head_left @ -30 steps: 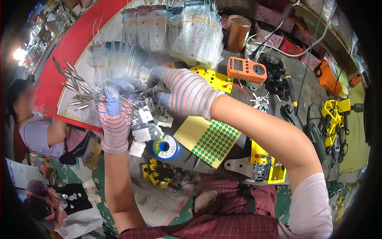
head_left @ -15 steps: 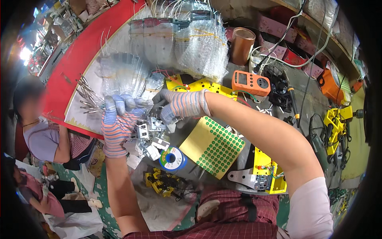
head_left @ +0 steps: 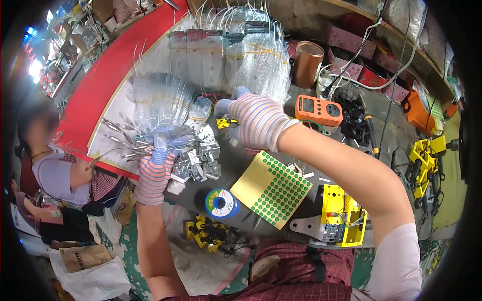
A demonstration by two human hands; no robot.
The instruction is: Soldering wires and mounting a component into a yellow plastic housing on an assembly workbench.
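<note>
Wires, thin, silvery and metallic (head_left: 132,142), fan from the left hand (head_left: 156,169) clenching them; the right hand's (head_left: 258,119) grip I can't tell.

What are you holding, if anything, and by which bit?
The left hand holds a bunch of silver-tipped wires, its grip around them behind the tips. The right hand is by a yellow plate; I can't tell whether it's held.
</note>
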